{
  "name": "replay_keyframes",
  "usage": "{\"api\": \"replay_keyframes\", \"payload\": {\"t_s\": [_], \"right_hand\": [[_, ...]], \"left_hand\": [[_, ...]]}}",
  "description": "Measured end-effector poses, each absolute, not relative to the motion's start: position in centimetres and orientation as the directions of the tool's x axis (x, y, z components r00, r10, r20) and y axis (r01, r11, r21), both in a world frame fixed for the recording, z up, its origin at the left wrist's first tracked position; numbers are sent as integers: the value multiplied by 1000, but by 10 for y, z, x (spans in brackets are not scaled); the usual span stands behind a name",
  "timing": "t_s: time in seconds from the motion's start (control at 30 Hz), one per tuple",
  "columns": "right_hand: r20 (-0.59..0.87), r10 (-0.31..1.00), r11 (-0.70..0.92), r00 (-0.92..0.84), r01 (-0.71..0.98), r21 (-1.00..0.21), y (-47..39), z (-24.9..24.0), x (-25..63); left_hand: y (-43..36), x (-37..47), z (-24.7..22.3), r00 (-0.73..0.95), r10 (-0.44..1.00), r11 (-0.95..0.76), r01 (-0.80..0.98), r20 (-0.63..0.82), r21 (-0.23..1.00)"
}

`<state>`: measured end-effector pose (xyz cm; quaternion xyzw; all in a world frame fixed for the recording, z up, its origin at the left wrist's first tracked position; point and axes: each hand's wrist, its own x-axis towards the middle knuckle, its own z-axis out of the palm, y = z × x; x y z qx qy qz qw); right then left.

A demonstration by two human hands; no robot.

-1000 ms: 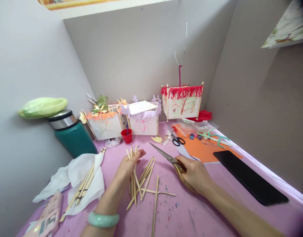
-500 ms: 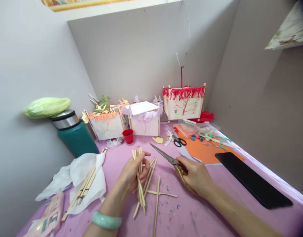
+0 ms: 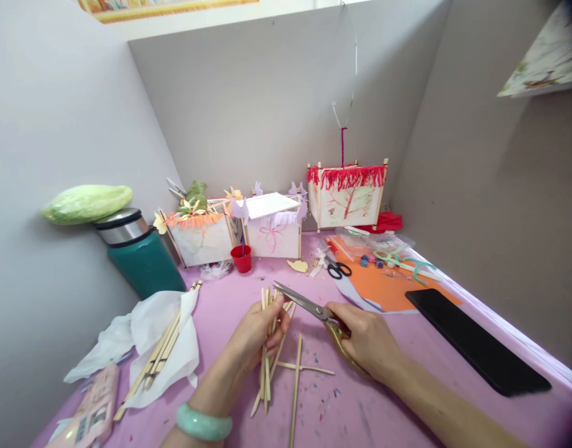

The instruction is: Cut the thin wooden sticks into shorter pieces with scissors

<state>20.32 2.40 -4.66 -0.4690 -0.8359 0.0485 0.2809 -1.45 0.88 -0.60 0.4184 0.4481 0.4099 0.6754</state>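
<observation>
My left hand [image 3: 258, 333] is closed around a bunch of thin wooden sticks [image 3: 266, 376], held upright with their tops showing above my fingers. In my right hand [image 3: 365, 339] is a pair of large scissors [image 3: 319, 311] with gold handles. Their blades look closed or nearly so, and the tips reach beside my left thumb, near the stick tops; whether they touch cannot be made out. More loose sticks [image 3: 296, 392] lie on the purple tabletop [image 3: 351, 404] below, two of them crossed. A green bangle [image 3: 203, 422] circles my left wrist.
Paper lanterns on stick frames stand at the back: one with orange fringe [image 3: 199, 239], one purple [image 3: 274, 239], one red [image 3: 349, 202]. Left are a teal bottle [image 3: 146, 261] and sticks on white tissue [image 3: 189, 348]. Right lie black-handled scissors [image 3: 338, 270], orange paper [image 3: 393, 292] and a black phone-like slab [image 3: 477, 342].
The large scissors have moved left with my right hand, bringing their tips up to my left hand. My left hand has shifted slightly right, and its sticks stand straighter.
</observation>
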Motion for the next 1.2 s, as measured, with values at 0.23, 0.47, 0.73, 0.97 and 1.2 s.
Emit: {"api": "replay_keyframes", "payload": {"t_s": [0.23, 0.47, 0.73, 0.97, 1.2], "right_hand": [[418, 822, 523, -386, 802, -289, 25, -53, 202], [423, 834, 502, -354, 804, -317, 26, -53, 203], [427, 839, 499, -337, 791, -355, 26, -51, 203], [420, 827, 525, -374, 781, -338, 27, -56, 206], [408, 808, 530, -426, 827, -186, 27, -56, 206]], "left_hand": [[12, -11, -14, 72, 976, 217, -316, -205, 923], [11, -13, -9, 58, 975, 218, -397, -212, 891], [13, -13, -12, 4, 970, 224, -393, -242, 892], [13, -8, -11, -32, 958, 247, -409, -284, 879], [11, -4, -13, -104, 947, 251, -356, -305, 900]]}}
